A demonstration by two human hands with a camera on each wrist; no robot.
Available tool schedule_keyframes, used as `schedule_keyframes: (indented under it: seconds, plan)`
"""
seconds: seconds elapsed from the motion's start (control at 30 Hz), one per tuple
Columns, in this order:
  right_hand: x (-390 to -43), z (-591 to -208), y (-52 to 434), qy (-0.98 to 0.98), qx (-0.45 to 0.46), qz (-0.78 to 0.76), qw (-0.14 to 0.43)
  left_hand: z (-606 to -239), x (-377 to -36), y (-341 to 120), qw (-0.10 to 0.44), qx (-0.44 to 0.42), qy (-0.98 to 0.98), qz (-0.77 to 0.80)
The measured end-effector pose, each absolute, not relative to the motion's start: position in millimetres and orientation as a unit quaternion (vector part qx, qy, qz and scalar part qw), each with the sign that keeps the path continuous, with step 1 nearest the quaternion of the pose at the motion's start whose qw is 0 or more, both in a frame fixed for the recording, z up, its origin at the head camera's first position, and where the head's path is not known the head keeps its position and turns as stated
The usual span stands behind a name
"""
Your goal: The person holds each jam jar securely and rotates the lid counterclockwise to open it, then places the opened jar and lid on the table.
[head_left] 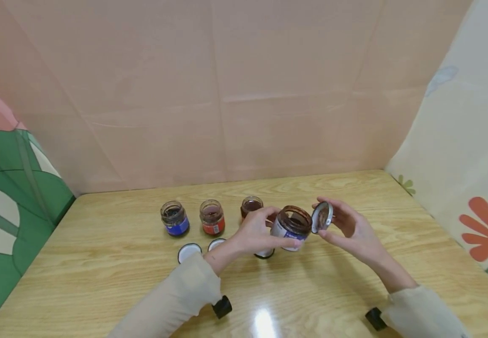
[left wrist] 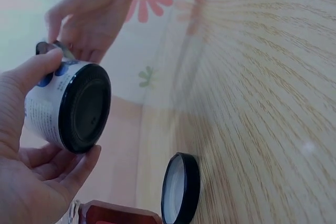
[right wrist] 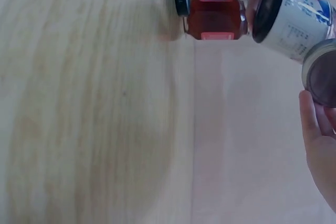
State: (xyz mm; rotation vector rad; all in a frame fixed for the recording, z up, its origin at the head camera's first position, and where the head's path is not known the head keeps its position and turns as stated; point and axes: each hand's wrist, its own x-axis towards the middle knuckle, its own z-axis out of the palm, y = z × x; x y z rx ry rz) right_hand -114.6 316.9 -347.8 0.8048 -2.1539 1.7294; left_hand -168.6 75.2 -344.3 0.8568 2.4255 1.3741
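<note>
My left hand (head_left: pixel 252 233) grips a glass jar (head_left: pixel 281 232) with a white and blue label. The jar is held above the table, its open mouth tilted to the right and dark residue round its inner wall. In the left wrist view its black base (left wrist: pixel 88 109) faces the camera. Beside the mouth, my right hand (head_left: pixel 359 238) pinches a lid (head_left: pixel 322 217) by its rim. This lid stands nearly on edge, and its inner side is smeared with brown. Whether lid and jar touch, I cannot tell.
Three lidless jars stand behind: one with a blue label (head_left: pixel 177 225), one with a red label (head_left: pixel 213 225), and a dark red jar (head_left: pixel 251 203) partly behind my left hand. Upturned lids lie nearer: a left lid (head_left: pixel 189 253), a middle lid (head_left: pixel 215 243) and a right lid (head_left: pixel 265 254).
</note>
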Motion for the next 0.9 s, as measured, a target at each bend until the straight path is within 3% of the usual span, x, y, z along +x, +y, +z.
schedule_keyframes:
  seconds: [0.9]
  plan:
    - [-111.4,-362.8,329.6,-0.838,0.185,0.509,0.064,-343.5,-169.6,100.5,0.096,0.164,0.833,0.521]
